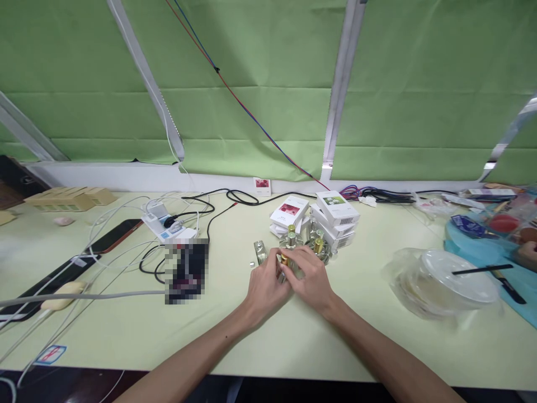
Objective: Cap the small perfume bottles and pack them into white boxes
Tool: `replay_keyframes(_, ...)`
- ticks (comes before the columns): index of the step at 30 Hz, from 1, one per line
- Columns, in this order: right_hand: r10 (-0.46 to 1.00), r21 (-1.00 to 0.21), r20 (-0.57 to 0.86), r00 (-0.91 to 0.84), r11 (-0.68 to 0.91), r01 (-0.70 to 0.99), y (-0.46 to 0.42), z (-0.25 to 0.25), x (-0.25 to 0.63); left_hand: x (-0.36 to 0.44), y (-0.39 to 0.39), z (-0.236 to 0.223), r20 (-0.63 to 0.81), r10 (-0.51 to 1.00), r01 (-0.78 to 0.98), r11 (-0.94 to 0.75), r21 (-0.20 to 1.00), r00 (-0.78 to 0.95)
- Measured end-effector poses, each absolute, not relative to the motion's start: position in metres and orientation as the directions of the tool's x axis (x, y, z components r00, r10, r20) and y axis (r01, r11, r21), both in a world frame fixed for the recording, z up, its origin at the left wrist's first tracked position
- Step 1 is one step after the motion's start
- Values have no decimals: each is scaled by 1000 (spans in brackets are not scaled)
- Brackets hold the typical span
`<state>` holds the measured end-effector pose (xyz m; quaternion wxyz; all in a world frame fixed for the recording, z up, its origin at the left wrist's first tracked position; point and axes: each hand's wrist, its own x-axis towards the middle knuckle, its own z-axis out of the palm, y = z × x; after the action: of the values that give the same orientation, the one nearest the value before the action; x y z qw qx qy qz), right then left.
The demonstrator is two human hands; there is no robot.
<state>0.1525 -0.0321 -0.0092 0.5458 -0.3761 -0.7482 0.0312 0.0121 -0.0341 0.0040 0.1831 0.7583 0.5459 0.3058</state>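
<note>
My left hand (267, 284) and my right hand (312, 278) meet at the middle of the table, fingers closed round a small glass bottle with a gold-coloured neck (285, 259). Most of this bottle is hidden by the fingers. Just beyond my hands stand several glass bottles with gold or silver tops, among them a silver-topped bottle (291, 240) and a gold-topped bottle (319, 245). To the left of my left hand is a clear glass bottle (260, 252), with a small silver cap (252, 264) beside it.
Behind the bottles are white boxes with a red picture (289, 209) and stacked white boxes (338, 208). Cables, a power strip (161, 224) and phones (115, 236) lie left. At right are a plastic-wrapped white-lidded tub (457, 277) and another person's hand (527, 256).
</note>
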Motion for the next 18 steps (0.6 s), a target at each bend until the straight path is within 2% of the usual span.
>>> replay_keyframes(18, 587, -469, 799, -135, 747, 471, -31, -9, 152, 10, -33, 6, 278, 930, 704, -365, 610, 241)
